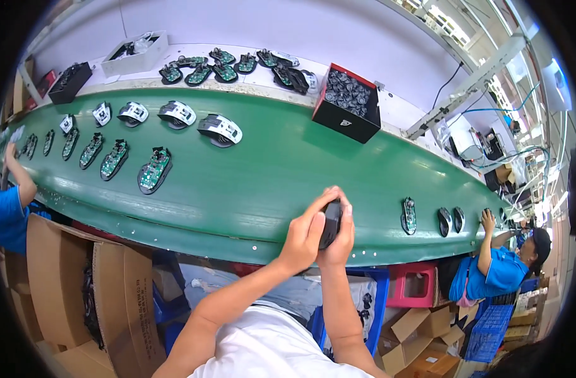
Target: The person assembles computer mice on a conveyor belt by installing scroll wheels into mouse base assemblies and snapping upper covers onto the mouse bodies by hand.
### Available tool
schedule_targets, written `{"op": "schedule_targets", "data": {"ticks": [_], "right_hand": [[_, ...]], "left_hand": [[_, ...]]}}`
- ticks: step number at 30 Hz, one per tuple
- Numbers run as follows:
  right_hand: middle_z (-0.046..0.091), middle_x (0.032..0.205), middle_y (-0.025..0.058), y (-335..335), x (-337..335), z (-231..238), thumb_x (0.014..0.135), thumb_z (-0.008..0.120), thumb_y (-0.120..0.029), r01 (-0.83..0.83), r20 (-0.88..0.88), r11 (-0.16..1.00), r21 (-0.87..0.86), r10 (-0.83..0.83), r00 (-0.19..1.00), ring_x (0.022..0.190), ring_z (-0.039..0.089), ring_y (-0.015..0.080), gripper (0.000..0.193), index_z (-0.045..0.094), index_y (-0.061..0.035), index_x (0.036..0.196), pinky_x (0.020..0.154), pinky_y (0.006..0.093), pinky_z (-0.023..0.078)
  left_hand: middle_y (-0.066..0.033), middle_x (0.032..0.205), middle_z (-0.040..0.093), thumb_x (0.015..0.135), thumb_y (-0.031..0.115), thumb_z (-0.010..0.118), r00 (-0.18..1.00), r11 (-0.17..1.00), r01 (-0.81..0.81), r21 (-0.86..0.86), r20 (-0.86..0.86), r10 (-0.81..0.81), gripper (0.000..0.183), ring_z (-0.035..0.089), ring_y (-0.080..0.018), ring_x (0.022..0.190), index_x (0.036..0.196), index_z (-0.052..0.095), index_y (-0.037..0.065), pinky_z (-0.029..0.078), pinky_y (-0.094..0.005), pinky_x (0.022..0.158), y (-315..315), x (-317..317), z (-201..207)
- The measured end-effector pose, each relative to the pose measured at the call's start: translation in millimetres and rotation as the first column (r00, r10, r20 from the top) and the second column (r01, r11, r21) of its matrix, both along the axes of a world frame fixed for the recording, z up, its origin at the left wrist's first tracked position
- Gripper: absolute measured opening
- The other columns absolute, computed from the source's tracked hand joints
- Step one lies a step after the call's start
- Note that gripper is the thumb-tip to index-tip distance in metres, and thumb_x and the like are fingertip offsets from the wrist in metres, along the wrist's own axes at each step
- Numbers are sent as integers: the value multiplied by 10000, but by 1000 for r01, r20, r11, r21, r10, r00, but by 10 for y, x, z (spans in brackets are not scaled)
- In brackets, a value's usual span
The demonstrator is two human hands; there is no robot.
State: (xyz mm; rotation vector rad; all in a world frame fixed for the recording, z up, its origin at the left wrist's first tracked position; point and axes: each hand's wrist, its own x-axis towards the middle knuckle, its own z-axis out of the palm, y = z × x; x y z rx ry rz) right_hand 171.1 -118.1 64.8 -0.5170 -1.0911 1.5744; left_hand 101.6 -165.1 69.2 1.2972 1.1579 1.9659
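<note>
Between both hands, over the near side of the green conveyor belt (262,170), I grip a black computer mouse (330,225). My left hand (302,236) wraps its left side, fingers reaching over the far end. Against its right side presses my right hand (342,234). The mouse's underside and part of its body are hidden by my fingers. To the left on the belt lies an open mouse base with a green circuit board (154,170). A white and black mouse shell (220,130) sits farther back. Right of my hands is another mouse base with a circuit board (408,216).
A black box of small dark round parts (348,94) stands at the belt's far edge. Several mouse bases (225,70) lie on the back ledge. Co-workers in blue sit at the right (499,268) and left (10,211). Cardboard boxes (121,296) and a pink stool (414,283) stand below.
</note>
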Motion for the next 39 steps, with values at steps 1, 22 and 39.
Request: {"op": "schedule_targets", "data": {"ticks": [1, 22, 39], "right_hand": [[583, 1270, 108, -8, -9, -12, 1066, 332, -395, -66, -50, 993, -100, 61, 997, 1186, 552, 199, 514, 533, 5, 1320, 1032, 328, 424], [678, 1018, 151, -433, -99, 207, 805, 771, -186, -122, 493, 742, 659, -303, 816, 889, 661, 247, 410, 639, 38, 1122, 813, 320, 512], [658, 1069, 138, -796, -253, 467, 671, 845, -93, -65, 397, 691, 720, -333, 855, 978, 652, 296, 540, 680, -5, 1177, 843, 374, 540]], "left_hand": [[-197, 1401, 549, 1054, 292, 365, 986, 996, -86, 39, -141, 91, 480, 404, -365, 1403, 1377, 513, -31, 276, -434, 1165, -39, -24, -1], [-87, 894, 650, 1069, 492, 316, 703, 955, 21, -297, 684, 197, 539, 636, -191, 841, 973, 599, 43, 521, -327, 777, -445, -535, -4], [-73, 700, 519, 1036, 548, 193, 969, 995, -77, 66, 240, 59, 728, 445, -151, 627, 740, 573, 3, 341, -293, 592, -519, -803, -77]]}}
